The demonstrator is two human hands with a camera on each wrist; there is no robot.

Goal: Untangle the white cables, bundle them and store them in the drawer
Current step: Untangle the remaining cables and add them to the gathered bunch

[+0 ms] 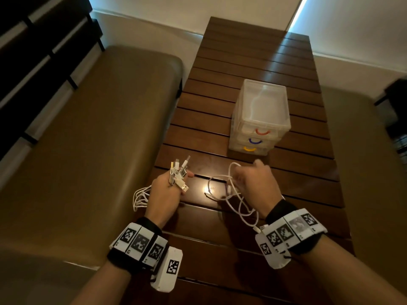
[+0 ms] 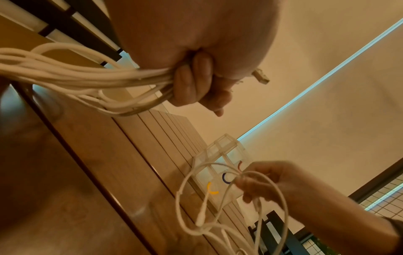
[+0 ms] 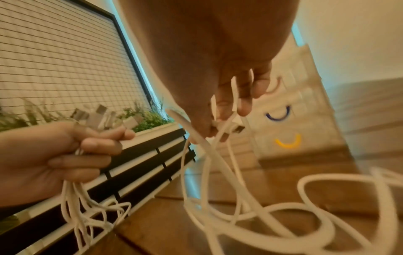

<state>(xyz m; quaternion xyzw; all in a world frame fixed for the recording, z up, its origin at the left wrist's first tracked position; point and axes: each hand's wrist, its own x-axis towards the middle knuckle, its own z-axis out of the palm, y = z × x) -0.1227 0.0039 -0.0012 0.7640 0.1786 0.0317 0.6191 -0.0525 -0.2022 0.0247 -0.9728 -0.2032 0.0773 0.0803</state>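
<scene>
My left hand [image 1: 169, 190] grips a bunch of white cables [image 2: 91, 77] in a fist. Their USB plugs [image 1: 180, 170] stick up past the thumb, and the cords [image 1: 139, 198] hang off the table's left edge. My right hand [image 1: 253, 183] holds loops of another white cable [image 1: 237, 203] above the slatted wooden table [image 1: 220, 89]; its fingers [image 3: 242, 98] curl round the strands near a plug [image 3: 236, 128]. The loose loops [image 3: 283, 215] sag onto the tabletop. A clear plastic drawer unit [image 1: 261, 115] with red, blue and yellow handles stands behind the hands, all drawers closed.
A padded tan bench [image 1: 88, 133] runs along the table's left side and another [image 1: 363, 161] along the right. Dark slatted rails [image 1: 33, 51] stand at the far left. A planter [image 3: 150, 120] and a mesh screen [image 3: 65, 60] show in the right wrist view.
</scene>
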